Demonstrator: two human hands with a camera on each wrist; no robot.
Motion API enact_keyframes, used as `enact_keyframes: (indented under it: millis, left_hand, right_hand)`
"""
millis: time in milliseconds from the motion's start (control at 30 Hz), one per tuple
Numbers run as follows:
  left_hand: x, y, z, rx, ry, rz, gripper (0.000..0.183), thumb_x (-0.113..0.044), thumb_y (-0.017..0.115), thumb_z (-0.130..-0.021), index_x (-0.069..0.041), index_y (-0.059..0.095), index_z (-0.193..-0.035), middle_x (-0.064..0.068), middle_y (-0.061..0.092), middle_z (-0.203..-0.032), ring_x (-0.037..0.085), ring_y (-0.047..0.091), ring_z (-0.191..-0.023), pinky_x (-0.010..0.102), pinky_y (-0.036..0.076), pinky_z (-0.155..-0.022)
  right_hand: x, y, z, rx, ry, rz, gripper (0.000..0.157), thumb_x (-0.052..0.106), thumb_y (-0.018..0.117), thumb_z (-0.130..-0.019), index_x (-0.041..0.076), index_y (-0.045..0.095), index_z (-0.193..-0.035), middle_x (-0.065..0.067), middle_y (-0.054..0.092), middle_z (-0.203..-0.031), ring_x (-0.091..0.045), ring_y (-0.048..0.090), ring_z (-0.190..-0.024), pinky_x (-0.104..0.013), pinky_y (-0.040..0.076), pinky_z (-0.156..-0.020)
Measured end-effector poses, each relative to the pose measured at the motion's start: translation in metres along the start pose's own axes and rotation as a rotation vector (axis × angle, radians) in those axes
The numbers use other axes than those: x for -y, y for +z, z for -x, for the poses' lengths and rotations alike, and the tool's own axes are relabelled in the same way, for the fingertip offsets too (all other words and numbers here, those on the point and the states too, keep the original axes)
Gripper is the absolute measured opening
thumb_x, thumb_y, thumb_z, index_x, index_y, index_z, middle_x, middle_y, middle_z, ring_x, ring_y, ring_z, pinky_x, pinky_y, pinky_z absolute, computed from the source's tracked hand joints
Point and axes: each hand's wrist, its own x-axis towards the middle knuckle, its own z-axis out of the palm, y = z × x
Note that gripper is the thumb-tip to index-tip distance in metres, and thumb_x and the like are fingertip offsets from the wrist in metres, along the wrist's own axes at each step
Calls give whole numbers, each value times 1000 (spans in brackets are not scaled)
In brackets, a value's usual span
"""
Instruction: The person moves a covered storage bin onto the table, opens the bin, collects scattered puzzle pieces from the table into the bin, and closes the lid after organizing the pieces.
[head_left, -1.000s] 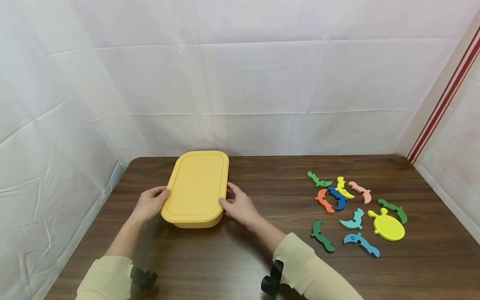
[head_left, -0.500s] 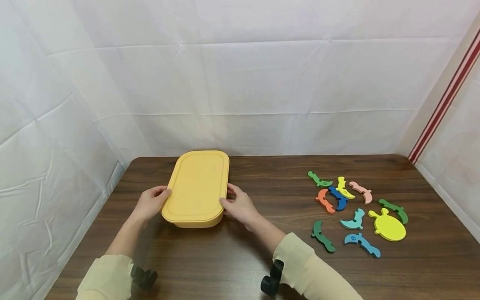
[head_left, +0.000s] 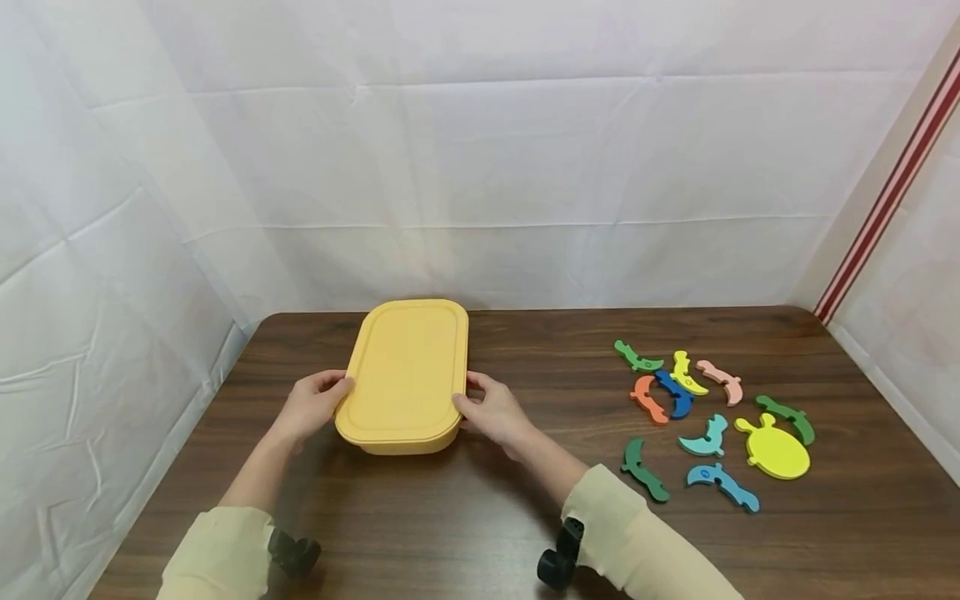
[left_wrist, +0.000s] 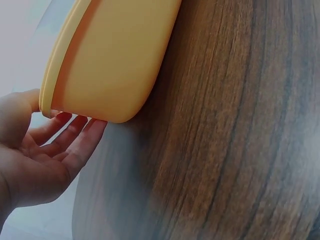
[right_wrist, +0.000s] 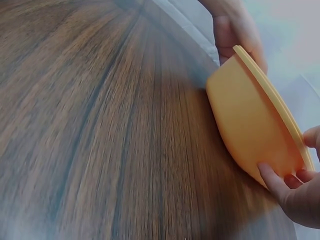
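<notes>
A yellow lidded box (head_left: 408,371) sits at the back left of the table. My left hand (head_left: 309,407) holds its left side, thumb over the lid's rim and fingers under it against the wall. On the opposite side my right hand (head_left: 498,412) grips the rim the same way, thumb on top. In the left wrist view the left hand's fingertips (left_wrist: 92,127) touch the box wall (left_wrist: 120,60) below the rim. The right wrist view has the right hand (right_wrist: 295,190) with fingers spread against the box's side (right_wrist: 250,115). What the box contains is hidden by its lid.
Several flat coloured pieces lie at the table's right, among them a yellow turtle-like piece (head_left: 778,452), a light blue piece (head_left: 723,487), a dark green piece (head_left: 643,472) and an orange piece (head_left: 648,400). A white cloth wall (head_left: 525,167) stands behind the brown table (head_left: 420,533).
Over the last half second the yellow box has shifted slightly to the right, with both hands moving along on its sides. The coloured pieces have stayed in place.
</notes>
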Motion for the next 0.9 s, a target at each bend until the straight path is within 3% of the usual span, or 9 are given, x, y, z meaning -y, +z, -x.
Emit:
enact_keyframes:
  millis: [900]
  left_hand:
    - [-9,33,-2,14,17,55,43,-28,49,-95,2,50,-126,14,58,-105,8,57,-74,23,51,-64]
  right_hand:
    - [-6,-41,14,64,-32,-31,54,11,52,-92,-1,32,-140,-17,39,-138,-23,61,-101,-34,54,-81]
